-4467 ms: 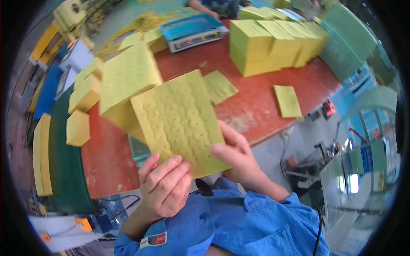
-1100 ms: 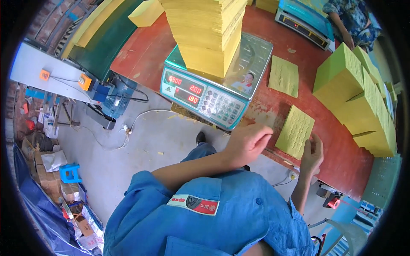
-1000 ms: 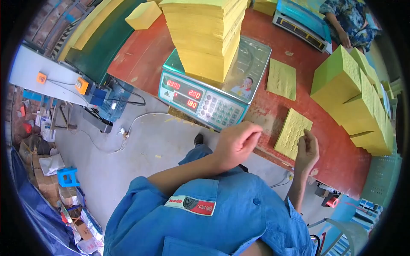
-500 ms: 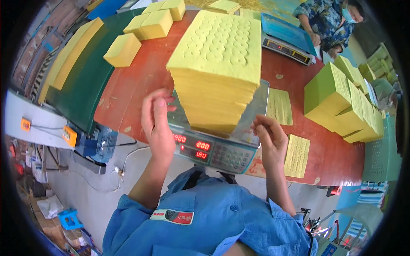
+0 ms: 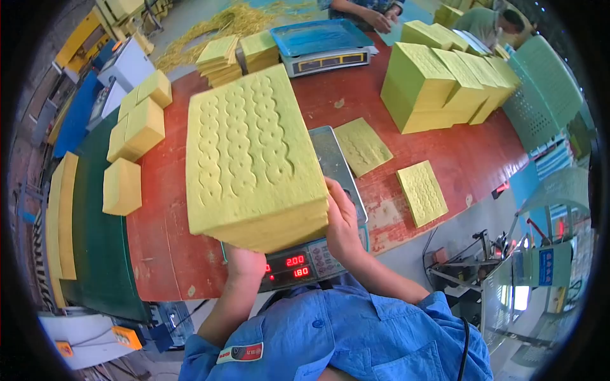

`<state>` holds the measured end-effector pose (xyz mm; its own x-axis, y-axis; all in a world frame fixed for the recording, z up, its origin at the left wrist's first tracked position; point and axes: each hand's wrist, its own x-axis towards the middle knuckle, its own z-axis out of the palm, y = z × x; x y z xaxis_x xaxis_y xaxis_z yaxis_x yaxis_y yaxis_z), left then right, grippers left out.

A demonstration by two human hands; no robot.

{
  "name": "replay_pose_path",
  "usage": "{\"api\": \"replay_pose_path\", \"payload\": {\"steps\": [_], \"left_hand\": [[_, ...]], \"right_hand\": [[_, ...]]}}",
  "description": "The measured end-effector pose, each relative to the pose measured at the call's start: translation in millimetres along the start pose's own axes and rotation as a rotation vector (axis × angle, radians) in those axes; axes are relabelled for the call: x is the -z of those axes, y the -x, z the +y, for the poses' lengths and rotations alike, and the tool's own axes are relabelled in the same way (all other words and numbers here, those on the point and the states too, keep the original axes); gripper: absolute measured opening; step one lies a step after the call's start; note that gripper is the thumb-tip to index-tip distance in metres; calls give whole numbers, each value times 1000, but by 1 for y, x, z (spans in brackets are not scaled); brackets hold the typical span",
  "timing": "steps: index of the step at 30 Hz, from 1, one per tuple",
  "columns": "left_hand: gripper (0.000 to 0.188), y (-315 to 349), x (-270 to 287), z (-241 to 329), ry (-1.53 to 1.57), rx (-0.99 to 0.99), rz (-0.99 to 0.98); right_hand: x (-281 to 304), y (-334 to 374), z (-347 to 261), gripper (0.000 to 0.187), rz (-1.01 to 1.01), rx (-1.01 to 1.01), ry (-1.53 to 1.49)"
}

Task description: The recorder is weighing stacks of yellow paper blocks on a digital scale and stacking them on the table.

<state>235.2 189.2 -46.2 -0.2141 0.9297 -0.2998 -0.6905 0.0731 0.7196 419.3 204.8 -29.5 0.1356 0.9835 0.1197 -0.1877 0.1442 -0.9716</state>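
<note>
A tall stack of yellow paper point(image 5: 251, 146), its top sheet embossed with rows of coin-like rings, is between my two hands. My right hand point(image 5: 343, 219) presses against its right side near the front corner. Below its front edge, my left hand point(image 5: 246, 261) supports the stack, with the fingers hidden behind the paper. The stack sits over the digital scale point(image 5: 332, 155), covering much of the metal pan; whether its bottom touches the pan is hidden. Red digits glow on the scale's front panel. To the right lie a loose yellow sheet point(image 5: 363, 147) and a small pad of yellow paper point(image 5: 422, 193).
Several yellow stacks point(image 5: 419, 89) stand at the far right beside a green perforated crate point(image 5: 543, 82). A second scale with a blue tray point(image 5: 321, 37) is at the back, near a co-worker's hands point(image 5: 381, 20). Yellow blocks point(image 5: 122, 187) line the red table's point(image 5: 165, 254) left edge.
Both hands have closed in from beside the stack and now hold it. The stack has turned and shifted left relative to the scale. My view has also swung to the right.
</note>
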Motion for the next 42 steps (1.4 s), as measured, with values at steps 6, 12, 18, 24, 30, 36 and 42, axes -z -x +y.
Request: {"api": "replay_pose_path", "payload": {"steps": [6, 12, 18, 24, 30, 36, 42], "left_hand": [[59, 32, 0, -10, -124, 15, -219], [51, 16, -10, 15, -6, 166, -291], [55, 9, -85, 101, 16, 127, -452], [62, 37, -139, 117, -626, -123, -635], [55, 29, -133, 122, -465, 188, -540], [55, 47, -118, 111, -390, 235, -501], [56, 95, -141, 107, -468, 316, -501]], "right_hand": [[17, 45, -8, 34, 159, 31, -32], [38, 63, -23, 36, 133, 12, 20], [62, 88, -4, 33, 188, -50, 10], [60, 90, 3, 31, 126, -457, -498], [62, 85, 7, 25, 66, -557, -628], [67, 88, 11, 34, 39, -573, -641], [76, 106, 21, 44, -9, -645, -643]]}}
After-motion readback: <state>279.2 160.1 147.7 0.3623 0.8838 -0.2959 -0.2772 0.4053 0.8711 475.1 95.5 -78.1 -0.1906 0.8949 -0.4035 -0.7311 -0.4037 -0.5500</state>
